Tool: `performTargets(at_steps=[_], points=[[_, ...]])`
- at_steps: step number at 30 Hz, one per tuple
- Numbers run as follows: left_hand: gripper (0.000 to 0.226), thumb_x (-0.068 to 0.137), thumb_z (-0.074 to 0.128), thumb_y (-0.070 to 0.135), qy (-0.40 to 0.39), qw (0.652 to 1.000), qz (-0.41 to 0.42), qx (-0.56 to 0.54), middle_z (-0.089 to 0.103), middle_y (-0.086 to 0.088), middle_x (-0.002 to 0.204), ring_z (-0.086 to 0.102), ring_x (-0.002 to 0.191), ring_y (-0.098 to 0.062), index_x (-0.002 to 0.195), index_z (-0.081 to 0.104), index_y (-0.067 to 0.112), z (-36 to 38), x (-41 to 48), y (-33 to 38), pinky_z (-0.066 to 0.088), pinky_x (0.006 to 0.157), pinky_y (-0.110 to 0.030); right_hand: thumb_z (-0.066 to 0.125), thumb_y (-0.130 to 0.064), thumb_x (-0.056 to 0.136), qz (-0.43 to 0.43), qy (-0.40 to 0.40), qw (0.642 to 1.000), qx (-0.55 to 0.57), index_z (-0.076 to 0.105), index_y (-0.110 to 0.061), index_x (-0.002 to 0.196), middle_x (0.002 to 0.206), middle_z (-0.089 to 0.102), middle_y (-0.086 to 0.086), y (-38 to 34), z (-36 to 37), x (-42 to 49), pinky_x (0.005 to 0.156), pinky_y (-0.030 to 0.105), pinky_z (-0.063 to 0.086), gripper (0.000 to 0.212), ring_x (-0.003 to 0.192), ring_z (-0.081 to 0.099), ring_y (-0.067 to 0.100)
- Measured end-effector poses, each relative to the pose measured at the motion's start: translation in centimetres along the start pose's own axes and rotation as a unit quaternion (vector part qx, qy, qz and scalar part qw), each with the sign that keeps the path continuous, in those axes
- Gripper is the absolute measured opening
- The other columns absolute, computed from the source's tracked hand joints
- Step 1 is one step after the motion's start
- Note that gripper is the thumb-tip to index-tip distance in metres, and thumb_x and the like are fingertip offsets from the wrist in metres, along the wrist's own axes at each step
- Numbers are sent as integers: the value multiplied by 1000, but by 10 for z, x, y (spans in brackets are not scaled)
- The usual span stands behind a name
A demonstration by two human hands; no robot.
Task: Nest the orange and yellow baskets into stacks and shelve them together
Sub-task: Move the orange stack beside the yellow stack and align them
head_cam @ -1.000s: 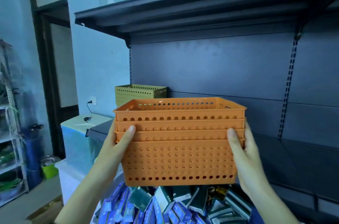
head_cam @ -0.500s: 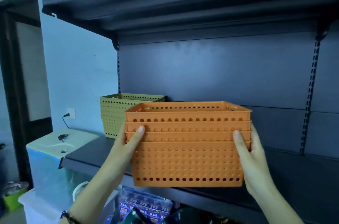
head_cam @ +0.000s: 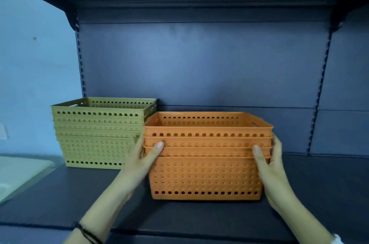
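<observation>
Broadly, the dark shelf (head_cam: pixel 199 219) filled the lower half of the frame, and both stacks were seen on or just at it. The nested yellow baskets (head_cam: pixel 97 134) stood at left of centre, pushed back toward the rear panel. The nested orange baskets (head_cam: pixel 205 156) sat at centre, nearer the front edge, long axis running left to right across the frame; whether the base was fully set down could not be told. The orange stack's upper left corner overlapped the yellow stack's right end in the frame, though actual touching could not be judged. The left hand (head_cam: pixel 145 156) and right hand (head_cam: pixel 269 160) were clamped on the stack's short ends, thumbs laid over the front rims. A push straight back was judged to be what alignment needed.
</observation>
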State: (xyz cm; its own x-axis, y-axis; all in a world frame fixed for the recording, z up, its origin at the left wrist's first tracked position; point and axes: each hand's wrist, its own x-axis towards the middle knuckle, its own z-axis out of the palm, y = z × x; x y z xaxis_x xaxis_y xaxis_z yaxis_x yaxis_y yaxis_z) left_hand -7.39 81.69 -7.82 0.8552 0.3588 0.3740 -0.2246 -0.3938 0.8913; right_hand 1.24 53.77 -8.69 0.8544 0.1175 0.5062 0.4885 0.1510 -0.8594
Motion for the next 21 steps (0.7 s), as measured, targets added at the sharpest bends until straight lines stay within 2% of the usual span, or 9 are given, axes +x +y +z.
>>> performTargets(at_steps=[1, 2, 4, 7, 9, 11, 13, 16, 21], points=[[84, 65, 53, 85, 13, 999, -6, 46, 12, 1, 166, 4, 153, -20, 141, 39, 54, 0, 10, -4, 12, 119, -58, 64, -84, 48, 4, 10, 1000, -11, 29, -50, 134, 132, 51, -14, 6, 1, 2, 92, 34, 48, 99, 117, 55, 5], [92, 59, 46, 86, 21, 996, -1, 88, -10, 1, 166, -15, 151, -23, 145, 32, 55, 1, 19, -10, 0, 119, -58, 64, -83, 50, 7, 19, 1000, -19, 28, -50, 135, 132, 50, -15, 10, 2, 5, 92, 35, 48, 97, 116, 55, 4], [99, 56, 41, 84, 60, 990, 32, 122, -26, 2, 163, -21, 149, -28, 148, 25, 51, 7, 31, -18, -3, 117, -57, 62, -81, 56, -3, 29, 999, -15, 29, -50, 131, 127, 51, -19, 15, 5, 8, 89, 30, 50, 88, 109, 58, -3], [106, 58, 48, 81, 134, 981, 76, 116, -19, -4, 164, -12, 150, -30, 152, 23, 38, 10, 41, -26, 4, 116, -60, 61, -70, 66, 8, 52, 999, -6, 27, -47, 128, 118, 51, -21, 17, 16, 14, 78, 21, 51, 75, 94, 61, -13], [113, 60, 62, 79, 164, 976, 81, 117, -15, -10, 165, -10, 150, -33, 154, 19, 31, 7, 52, -35, 3, 116, -59, 55, -53, 75, 14, 69, 997, -9, 25, -43, 129, 114, 51, -18, 21, 26, 18, 79, 23, 50, 62, 89, 62, -14], [119, 62, 69, 75, 191, 966, 95, 145, -14, -14, 165, -9, 151, -36, 156, 14, 27, 2, 62, -40, 2, 116, -58, 56, -52, 75, 13, 89, 996, -11, 27, -43, 129, 115, 54, -14, 26, 32, 23, 84, 30, 51, 62, 96, 62, -3], [123, 57, 60, 77, 211, 955, 104, 179, -13, -13, 165, -9, 151, -37, 157, 10, 28, -1, 71, -43, 3, 115, -60, 62, -65, 69, 2, 104, 994, -16, 30, -44, 128, 117, 55, -10, 31, 36, 29, 88, 35, 51, 71, 102, 62, 6], [119, 60, 47, 85, 210, 943, 114, 232, -11, -14, 166, -9, 151, -39, 158, 6, 31, 1, 82, -50, 6, 113, -66, 65, -78, 56, -8, 124, 992, -19, 31, -44, 129, 118, 56, -10, 39, 38, 36, 89, 36, 50, 88, 106, 60, 8], [114, 67, 43, 86, 234, 933, 108, 252, -5, -22, 165, -7, 149, -46, 157, 3, 29, 14, 99, -57, 6, 112, -67, 59, -59, 80, -8, 136, 990, -31, 30, -36, 137, 123, 56, -8, 50, 46, 55, 90, 34, 49, 68, 105, 60, 4]])
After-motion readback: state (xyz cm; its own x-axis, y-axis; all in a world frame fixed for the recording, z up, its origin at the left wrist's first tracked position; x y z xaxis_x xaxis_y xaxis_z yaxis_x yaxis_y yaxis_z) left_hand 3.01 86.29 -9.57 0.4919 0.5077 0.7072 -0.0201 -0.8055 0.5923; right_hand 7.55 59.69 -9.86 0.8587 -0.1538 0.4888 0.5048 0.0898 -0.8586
